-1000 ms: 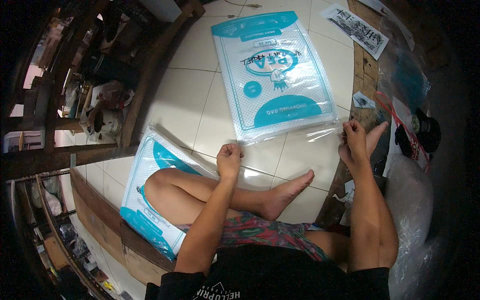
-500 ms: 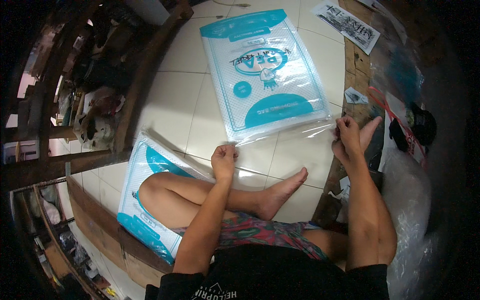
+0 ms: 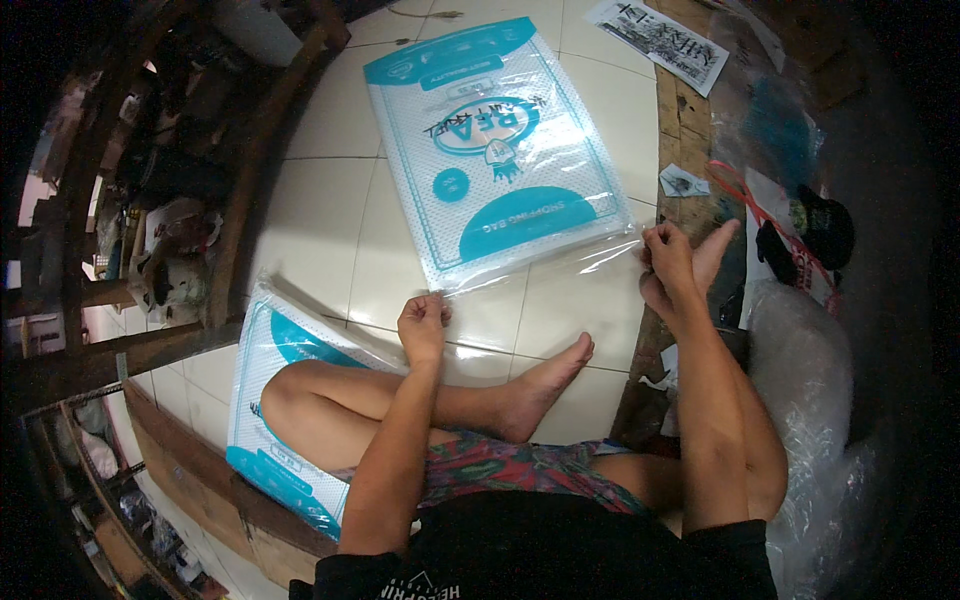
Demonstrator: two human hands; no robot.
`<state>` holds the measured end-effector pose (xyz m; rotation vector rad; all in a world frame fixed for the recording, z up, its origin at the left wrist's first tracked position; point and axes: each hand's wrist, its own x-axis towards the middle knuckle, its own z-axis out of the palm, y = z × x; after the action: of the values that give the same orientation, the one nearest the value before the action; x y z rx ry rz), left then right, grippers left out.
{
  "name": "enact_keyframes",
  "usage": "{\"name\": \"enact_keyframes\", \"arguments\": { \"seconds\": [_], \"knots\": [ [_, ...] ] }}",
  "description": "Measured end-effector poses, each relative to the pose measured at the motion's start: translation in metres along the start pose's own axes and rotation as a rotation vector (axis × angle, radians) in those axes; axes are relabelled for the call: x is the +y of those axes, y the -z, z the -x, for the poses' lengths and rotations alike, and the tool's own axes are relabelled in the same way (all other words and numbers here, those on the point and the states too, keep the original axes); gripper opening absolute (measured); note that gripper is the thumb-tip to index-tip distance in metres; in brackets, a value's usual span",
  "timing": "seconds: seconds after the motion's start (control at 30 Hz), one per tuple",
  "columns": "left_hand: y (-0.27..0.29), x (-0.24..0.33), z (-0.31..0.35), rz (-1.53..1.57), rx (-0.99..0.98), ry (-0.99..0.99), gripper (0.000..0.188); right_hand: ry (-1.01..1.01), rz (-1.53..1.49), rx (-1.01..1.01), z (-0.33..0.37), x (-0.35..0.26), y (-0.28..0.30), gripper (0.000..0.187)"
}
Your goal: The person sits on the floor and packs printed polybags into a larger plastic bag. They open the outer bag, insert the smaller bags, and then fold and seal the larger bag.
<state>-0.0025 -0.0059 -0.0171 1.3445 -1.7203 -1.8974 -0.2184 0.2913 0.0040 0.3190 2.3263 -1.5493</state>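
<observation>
A large clear plastic bag [image 3: 525, 170] with turquoise print and a white dotted filling lies flat on the tiles in front of me. Its near edge is loose, see-through film, stretched between my two hands. My left hand [image 3: 425, 322] pinches the near left corner of that film, fingers closed. At the near right corner, my right hand [image 3: 668, 255] is also closed in a pinch on the film, beside my foot. A second, similar turquoise-and-white bag [image 3: 300, 345] rests on the floor at my left, partly hidden under my bent leg.
Wooden shelving [image 3: 235, 200] full of odds and ends runs along the left. To the right are a wooden board [image 3: 683, 130], a printed black-and-white sheet [image 3: 665, 45], a red strap [image 3: 775, 215], a dark object [image 3: 825, 225] and crumpled clear plastic [image 3: 800, 370].
The whole scene has shifted slightly left in view, as the camera moved. Both hands keep their pinch on the bag's corners, and the bag looks unmoved relative to the floor.
</observation>
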Motion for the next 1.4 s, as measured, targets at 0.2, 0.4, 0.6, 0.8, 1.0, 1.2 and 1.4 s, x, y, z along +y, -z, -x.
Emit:
{"name": "enact_keyframes", "arguments": {
  "seconds": [0.2, 0.4, 0.6, 0.8, 1.0, 1.2, 1.4],
  "knots": [
    [-0.002, 0.004, 0.001, -0.026, 0.007, 0.009, 0.017, 0.037, 0.194, 0.040, -0.014, 0.019, 0.003, 0.014],
    [-0.002, 0.000, -0.002, -0.024, 0.025, 0.030, 0.017, 0.104, 0.284, 0.062, -0.019, 0.024, 0.002, 0.016],
    [-0.002, 0.001, -0.002, -0.070, 0.055, 0.056, 0.018, 0.148, 0.367, 0.079, -0.027, 0.035, 0.001, 0.017],
    [-0.006, 0.012, 0.002, -0.180, 0.098, 0.064, 0.016, 0.118, 0.469, 0.096, -0.022, 0.021, -0.003, 0.021],
    [-0.007, 0.003, -0.005, -0.302, 0.144, 0.069, 0.018, 0.037, 0.482, 0.091, -0.023, 0.015, -0.004, 0.024],
    [-0.007, 0.006, -0.008, -0.611, 0.147, 0.056, 0.022, 0.079, 0.530, 0.106, -0.024, 0.018, -0.003, 0.022],
    [-0.003, -0.006, -0.007, -0.422, 0.151, 0.055, 0.021, -0.042, 0.248, 0.039, -0.012, 0.004, -0.006, 0.022]
  ]
}}
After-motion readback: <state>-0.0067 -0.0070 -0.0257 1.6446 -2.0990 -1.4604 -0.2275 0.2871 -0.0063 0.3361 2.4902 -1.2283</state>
